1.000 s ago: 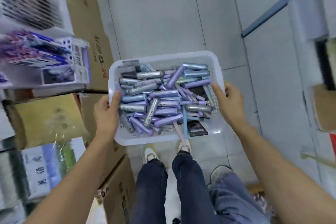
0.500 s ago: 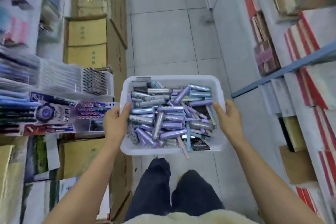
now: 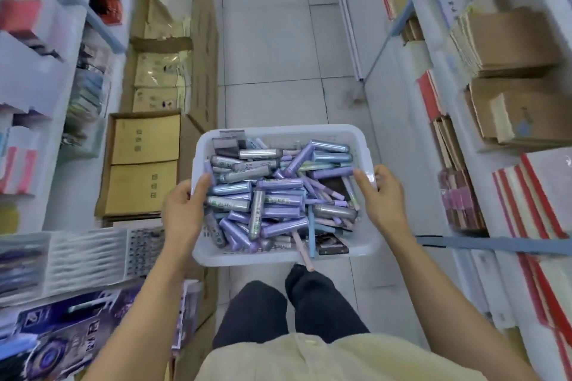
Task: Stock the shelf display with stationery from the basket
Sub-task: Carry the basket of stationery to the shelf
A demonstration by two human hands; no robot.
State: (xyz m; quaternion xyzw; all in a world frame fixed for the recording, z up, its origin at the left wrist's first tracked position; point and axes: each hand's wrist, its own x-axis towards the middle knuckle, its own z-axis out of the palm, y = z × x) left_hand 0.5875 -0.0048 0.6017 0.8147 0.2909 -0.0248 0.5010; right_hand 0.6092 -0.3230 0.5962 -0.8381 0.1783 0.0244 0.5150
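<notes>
I carry a white plastic basket in front of my waist, above a tiled aisle floor. It is heaped with several purple, blue and silver pen tubes plus thin pastel pens and a small dark packet. My left hand grips the basket's left rim, thumb hooked over the edge inside. My right hand grips the right rim the same way. One pink pen pokes out over the near edge.
Shelves of pen displays stand at my left, with open cardboard boxes on the floor beyond them. At my right are shelves of notebooks and brown boxes. A tiled aisle runs ahead between them.
My view has tilted up from the floor to the aisle ahead, and both shelf rows came into sight. Both hands kept their grip on the basket, which stayed level.
</notes>
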